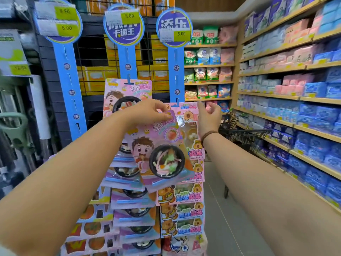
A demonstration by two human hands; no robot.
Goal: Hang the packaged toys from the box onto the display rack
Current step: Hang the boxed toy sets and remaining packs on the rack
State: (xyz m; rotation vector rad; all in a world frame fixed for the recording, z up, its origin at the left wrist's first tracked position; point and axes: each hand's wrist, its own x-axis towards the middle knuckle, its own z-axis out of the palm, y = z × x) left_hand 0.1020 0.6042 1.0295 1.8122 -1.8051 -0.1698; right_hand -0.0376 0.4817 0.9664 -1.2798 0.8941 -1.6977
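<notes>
1. The left hand (pixel 147 111) pinches the top edge of a packaged toy (pixel 162 154), a pink card with a clear blister. The card hangs tilted below the fingers (pixel 162 108), in front of the display and not yet hooked on.
2. Gripping it at the top probably keeps the hang hole close to the fingers, so it can be steered onto a tab of the middle strip (pixel 127 58). Cards of the same design already hang there in an overlapping column.
3. The right hand (pixel 208 117) is raised just beside the top capybara card (pixel 186 115) on the right strip (pixel 176 71). Its fingers are loosely curled and hold nothing, perhaps ready to steady a strip or card.
4. The held card's blister contains a black bowl (pixel 167 161) filled with pink, white and green noodle-like pieces.
5. The box named in the task is out of view. A black wire shopping cart (pixel 239 130) stands by the shelves (pixel 295 100) on the right; whether it holds anything cannot be told.
</notes>
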